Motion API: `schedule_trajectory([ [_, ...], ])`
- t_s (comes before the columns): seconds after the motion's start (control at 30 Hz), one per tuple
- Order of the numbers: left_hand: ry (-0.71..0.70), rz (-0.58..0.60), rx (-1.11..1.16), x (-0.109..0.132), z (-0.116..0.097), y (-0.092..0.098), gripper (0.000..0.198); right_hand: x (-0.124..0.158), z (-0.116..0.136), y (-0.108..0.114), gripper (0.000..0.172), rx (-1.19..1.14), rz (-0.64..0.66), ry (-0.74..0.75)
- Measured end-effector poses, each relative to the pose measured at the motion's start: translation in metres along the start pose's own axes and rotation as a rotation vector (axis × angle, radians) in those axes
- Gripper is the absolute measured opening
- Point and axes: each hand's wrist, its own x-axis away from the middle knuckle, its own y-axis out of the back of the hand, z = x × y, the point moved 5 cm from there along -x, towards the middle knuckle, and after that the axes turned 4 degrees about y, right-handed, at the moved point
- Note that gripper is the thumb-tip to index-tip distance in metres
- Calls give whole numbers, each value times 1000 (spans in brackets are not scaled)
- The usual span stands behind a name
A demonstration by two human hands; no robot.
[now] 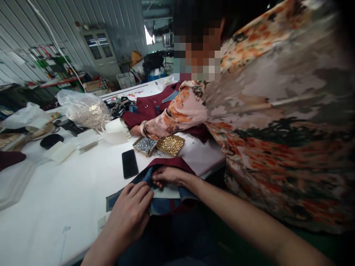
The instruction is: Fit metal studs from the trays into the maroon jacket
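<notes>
Fabric in a floral print, worn by a co-worker [277, 122], fills the space just right of the right hand [166, 175], and a white table [69, 192] spreads beyond and left of both hands. Maroon-and-blue garment [169, 164] lies at the table edge beneath the hands: the right hand is curled with its fingertips pinching the blue edge, while the left hand [130, 212] presses flat and spread on the cloth just beside it. Just beyond the left hand lies a black phone [129, 163], and beyond the right hand sit two small trays, of silver studs [145, 145] and gold studs [170, 145].
</notes>
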Motion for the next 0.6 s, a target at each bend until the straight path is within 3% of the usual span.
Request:
schedule_trajectory([
  [0.4, 36, 5, 13, 5, 2, 1, 56, 5, 2, -8, 49, 54, -34, 3],
  [0.5, 35, 2, 4, 7, 1, 4, 54, 8, 6, -10, 41, 79, -28, -31],
  [0.6, 28, -5, -15, 9, 1, 6, 51, 10, 8, -11, 23, 119, -56, -57],
])
